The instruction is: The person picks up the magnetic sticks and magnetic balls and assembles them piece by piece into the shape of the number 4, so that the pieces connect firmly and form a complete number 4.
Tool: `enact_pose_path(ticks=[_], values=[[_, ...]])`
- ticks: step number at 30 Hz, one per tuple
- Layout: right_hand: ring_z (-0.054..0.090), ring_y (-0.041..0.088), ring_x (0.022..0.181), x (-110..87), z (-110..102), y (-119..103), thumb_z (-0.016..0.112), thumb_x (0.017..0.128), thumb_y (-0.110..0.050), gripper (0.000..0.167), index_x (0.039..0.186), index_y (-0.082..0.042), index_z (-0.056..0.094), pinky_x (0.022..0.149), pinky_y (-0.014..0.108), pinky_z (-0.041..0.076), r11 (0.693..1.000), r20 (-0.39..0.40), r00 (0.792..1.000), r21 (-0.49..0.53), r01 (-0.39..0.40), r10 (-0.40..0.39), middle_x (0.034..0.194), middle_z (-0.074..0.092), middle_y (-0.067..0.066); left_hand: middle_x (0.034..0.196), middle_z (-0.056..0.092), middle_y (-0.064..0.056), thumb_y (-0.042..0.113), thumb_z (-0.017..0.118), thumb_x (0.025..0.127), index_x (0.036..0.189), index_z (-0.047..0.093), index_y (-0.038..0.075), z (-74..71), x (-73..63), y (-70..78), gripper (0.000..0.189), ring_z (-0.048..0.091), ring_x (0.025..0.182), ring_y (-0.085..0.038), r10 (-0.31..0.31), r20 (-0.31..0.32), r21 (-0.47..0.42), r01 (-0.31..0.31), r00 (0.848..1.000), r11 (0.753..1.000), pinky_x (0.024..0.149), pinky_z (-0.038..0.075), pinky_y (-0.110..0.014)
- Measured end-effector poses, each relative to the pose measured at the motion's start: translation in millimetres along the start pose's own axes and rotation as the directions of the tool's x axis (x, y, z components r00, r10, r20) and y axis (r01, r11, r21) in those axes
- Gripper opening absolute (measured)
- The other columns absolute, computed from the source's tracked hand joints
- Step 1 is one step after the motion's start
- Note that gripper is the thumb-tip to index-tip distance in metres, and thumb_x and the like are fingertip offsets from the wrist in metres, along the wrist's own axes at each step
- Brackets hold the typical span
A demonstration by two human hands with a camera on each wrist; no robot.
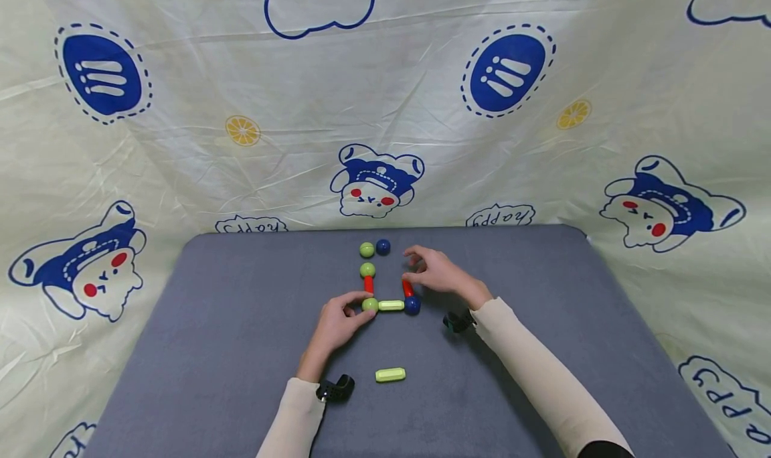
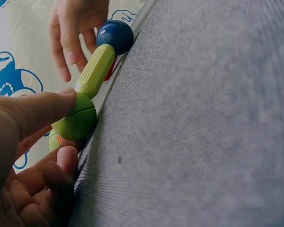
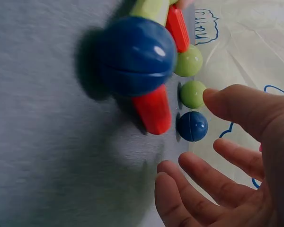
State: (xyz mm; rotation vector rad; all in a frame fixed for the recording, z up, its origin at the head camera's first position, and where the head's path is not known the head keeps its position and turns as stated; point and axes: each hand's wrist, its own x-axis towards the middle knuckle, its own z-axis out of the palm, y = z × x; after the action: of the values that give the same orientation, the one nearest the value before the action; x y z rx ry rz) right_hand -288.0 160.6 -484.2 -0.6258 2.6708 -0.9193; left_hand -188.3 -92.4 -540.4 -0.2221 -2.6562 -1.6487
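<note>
My left hand (image 1: 336,322) pinches a green ball (image 1: 370,304) at one corner of a U-shaped chain. From that ball a yellow-green rod (image 1: 391,305) runs right to a blue ball (image 1: 412,305). A red rod (image 1: 369,284) leads away from the held ball to another green ball (image 1: 367,269). On the blue ball sits a second red rod (image 3: 154,113), its far end bare. Beside that end hovers my right hand (image 1: 442,274), fingers spread and apart from it in the right wrist view. Part of the held ball is hidden behind the left thumb (image 2: 47,111).
A loose green ball (image 1: 367,249) and a loose blue ball (image 1: 383,246) lie near the table's far edge. Nearer me lies a loose yellow-green rod (image 1: 390,375). The grey tabletop (image 1: 241,297) ends at a printed cloth backdrop (image 1: 421,96).
</note>
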Motion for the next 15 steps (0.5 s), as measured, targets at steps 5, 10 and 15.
enact_pose_path(ticks=[5,10,15], values=[[0.068,0.033,0.111,20.5,-3,-3,0.073,0.096,-0.028,0.056,0.142,-0.003,0.054,0.091,0.046,0.057,1.0,0.038,0.999,0.021,-0.02,0.02,0.124,0.067,0.018,0.105,0.074,-0.002,0.022,0.082,0.09,0.118,0.077,0.018,-0.3,0.5,-1.2,0.029,0.049,0.058,-0.008,-0.001,0.007,-0.009,0.001,1.0,1.0,0.053,0.039,-0.023],[0.064,0.035,0.117,37.1,-1,-2,0.072,0.097,-0.028,0.055,0.143,-0.004,0.053,0.097,0.049,0.053,0.999,0.046,0.998,0.042,-0.034,0.033,0.127,0.066,0.02,0.104,0.073,-0.002,0.023,0.081,0.09,0.119,0.077,0.018,-0.3,0.6,-1.8,0.029,0.048,0.057,-0.007,-0.001,0.013,-0.009,0.001,1.0,1.0,0.052,0.039,-0.023],[0.064,0.031,0.11,53.2,2,2,0.071,0.098,-0.028,0.056,0.144,-0.004,0.052,0.091,0.045,0.054,0.996,0.021,0.999,0.08,-0.045,0.044,0.125,0.066,0.02,0.102,0.073,-0.002,0.022,0.081,0.09,0.119,0.077,0.018,-1.0,-0.2,-0.7,0.029,0.047,0.056,-0.007,0.004,0.012,-0.015,-0.004,1.0,1.0,0.052,0.038,-0.023]])
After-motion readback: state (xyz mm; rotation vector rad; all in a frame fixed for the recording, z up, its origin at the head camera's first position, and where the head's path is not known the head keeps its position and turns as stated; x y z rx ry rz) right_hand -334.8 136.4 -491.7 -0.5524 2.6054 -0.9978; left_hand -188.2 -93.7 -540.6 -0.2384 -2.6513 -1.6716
